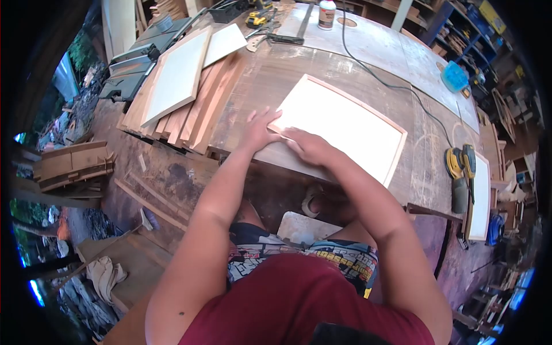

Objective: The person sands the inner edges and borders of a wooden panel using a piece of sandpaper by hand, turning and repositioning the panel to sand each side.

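Observation:
A white panel with a thin light-wood frame point(339, 126) lies flat on the brown workbench point(259, 86), slightly turned. My left hand point(261, 129) rests at the panel's near left corner, its fingers stretched out and apart along the frame's left side. Just right of it, my right hand point(310, 146) bends over the near edge by the same corner. Its fingers are pressed together against the frame strip. Whatever may lie beneath those fingertips is hidden.
Stacked wooden boards point(210, 95) on the left carry another framed white panel point(181, 72). A yellow-black power sander point(460, 164) sits at the bench's right edge, near a cable point(397, 86). Farther back are a white bottle point(326, 14) and a blue container point(454, 76).

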The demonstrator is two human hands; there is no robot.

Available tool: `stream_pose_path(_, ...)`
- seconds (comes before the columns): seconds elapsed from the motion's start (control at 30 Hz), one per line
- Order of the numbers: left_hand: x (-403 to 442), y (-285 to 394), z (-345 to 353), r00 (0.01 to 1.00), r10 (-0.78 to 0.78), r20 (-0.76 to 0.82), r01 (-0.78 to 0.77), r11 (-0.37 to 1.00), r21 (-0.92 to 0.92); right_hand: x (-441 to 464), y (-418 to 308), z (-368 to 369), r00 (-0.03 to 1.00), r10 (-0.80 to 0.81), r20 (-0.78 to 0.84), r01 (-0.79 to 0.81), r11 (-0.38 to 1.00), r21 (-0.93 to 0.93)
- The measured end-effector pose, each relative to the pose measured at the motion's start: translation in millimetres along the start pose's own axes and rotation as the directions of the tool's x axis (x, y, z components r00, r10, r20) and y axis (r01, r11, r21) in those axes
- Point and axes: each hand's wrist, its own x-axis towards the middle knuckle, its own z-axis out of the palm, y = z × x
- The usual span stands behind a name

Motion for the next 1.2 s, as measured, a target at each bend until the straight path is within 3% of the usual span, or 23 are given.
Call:
stream_pose_path(0.13, 6.1, -15.6, 13.5, 0.997, 0.038, -0.067, -0.036, 0.999, 0.024, 33.4, -4.5, 8.2, 0.999, -0.042, -0.027, 0.042, 0.999, 0.021)
stream_pose_path(0.4, -2.1, 1.0, -1.2, 0.998, 0.038, -0.044, -0.038, 0.999, 0.003, -19.2, 4.9, -9.0, 0.999, 0.016, 0.041, -0.016, 1.0, 0.015)
stream_pose_path(0.53, 1.7, -8.5, 6.2, 0.999, 0.032, -0.03, -0.031, 0.999, 0.041, 23.9, -10.1, 0.9, 1.0, -0.01, 0.024, 0.011, 0.999, -0.039)
stream_pose_path(0.73, 0.5, -5.1, 3.2, 1.0, 0.014, -0.022, -0.014, 1.0, 0.012, -4.3, -5.5, -15.1, 0.998, -0.032, 0.049, 0.033, 0.999, -0.007)
stream_pose_path(0.97, 2.3, -9.7, 7.9, 0.999, 0.027, -0.038, -0.026, 0.999, 0.023, 31.9, -11.5, -1.9, 0.999, -0.025, 0.03, 0.024, 0.999, 0.031)
stream_pose_path(1.1, -0.1, -9.9, 8.8, 1.0, 0.003, -0.013, -0.003, 1.0, 0.017, 4.0, -7.6, -11.5, 0.997, 0.025, 0.075, -0.024, 1.0, -0.014)
stream_pose_path(1.2, -1.1, -5.8, 6.3, 0.999, 0.023, -0.038, -0.022, 1.0, 0.022, -8.7, -4.5, -13.3, 0.997, -0.038, 0.06, 0.039, 0.999, -0.013)
